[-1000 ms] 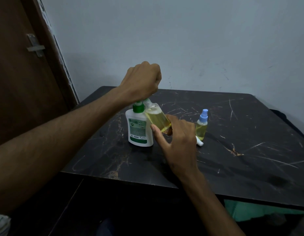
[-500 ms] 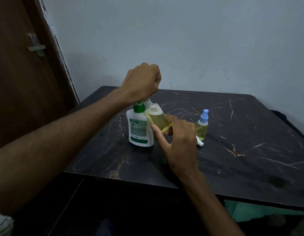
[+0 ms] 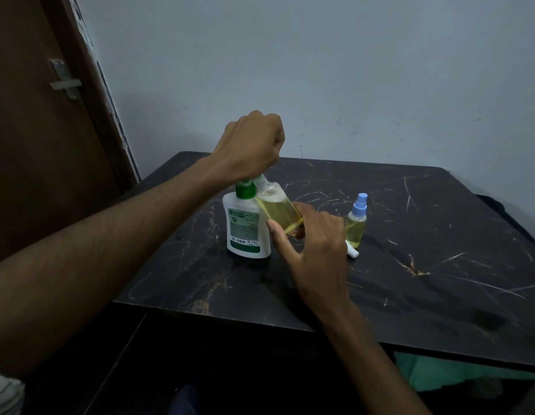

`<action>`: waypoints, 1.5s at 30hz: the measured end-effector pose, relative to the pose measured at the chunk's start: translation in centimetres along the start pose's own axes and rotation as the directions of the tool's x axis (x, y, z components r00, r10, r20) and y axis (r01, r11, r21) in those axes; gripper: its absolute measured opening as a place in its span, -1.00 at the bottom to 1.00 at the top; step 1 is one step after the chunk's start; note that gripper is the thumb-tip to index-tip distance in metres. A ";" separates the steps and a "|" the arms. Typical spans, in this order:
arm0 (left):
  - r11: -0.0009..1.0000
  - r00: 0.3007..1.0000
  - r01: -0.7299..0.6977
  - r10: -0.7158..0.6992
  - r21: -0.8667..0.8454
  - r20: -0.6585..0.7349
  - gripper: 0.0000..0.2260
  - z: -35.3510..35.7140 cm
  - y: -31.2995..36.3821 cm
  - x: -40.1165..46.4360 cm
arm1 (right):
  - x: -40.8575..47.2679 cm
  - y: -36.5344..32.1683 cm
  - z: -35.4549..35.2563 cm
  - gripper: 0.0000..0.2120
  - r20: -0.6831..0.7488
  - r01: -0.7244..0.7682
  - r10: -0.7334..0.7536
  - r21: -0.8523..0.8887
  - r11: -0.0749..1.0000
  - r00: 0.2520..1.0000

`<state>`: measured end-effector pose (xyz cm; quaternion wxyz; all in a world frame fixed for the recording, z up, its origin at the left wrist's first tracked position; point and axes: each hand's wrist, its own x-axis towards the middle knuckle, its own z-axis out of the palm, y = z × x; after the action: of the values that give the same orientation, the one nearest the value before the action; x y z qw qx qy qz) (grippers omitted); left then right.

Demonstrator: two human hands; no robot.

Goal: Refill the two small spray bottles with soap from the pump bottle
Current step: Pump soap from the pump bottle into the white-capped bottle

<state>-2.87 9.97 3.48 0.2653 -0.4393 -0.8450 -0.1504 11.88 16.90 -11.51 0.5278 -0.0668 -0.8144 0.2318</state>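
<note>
Hands: left atop pump bottle, right around tilted spray bottle.

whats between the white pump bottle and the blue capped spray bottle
In the head view, the right hand holds the tilted open spray bottle between the pump bottle and the blue-capped spray bottle.

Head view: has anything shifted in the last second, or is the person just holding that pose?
Nothing visibly changed. The left hand stays fisted over the pump bottle, the right hand keeps the open spray bottle tilted to the pump, and the blue-capped spray bottle and white sprayer head remain on the table.
</note>
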 end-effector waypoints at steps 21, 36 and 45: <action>0.999 1.000 0.006 -0.005 -0.040 0.008 -0.71 -0.1 -0.1 0.3 | 0.0 0.2 0.2 -0.55 0.007 0.004 -0.004 0.002 1.000 1.000; 0.998 1.000 0.015 -0.015 -0.053 0.003 -0.72 0.1 -0.2 0.2 | -0.2 0.2 0.3 -0.55 0.038 -0.021 0.021 -0.014 1.000 0.999; 0.999 1.000 0.011 -0.011 -0.049 0.003 -0.68 -0.4 0.0 0.5 | -0.2 0.2 0.3 -0.53 0.061 -0.028 0.029 -0.020 0.999 0.998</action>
<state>-2.98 10.05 4.12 0.2526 -0.4411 -0.8438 -0.1720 11.71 16.95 -11.91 0.4985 -0.0763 -0.8313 0.2337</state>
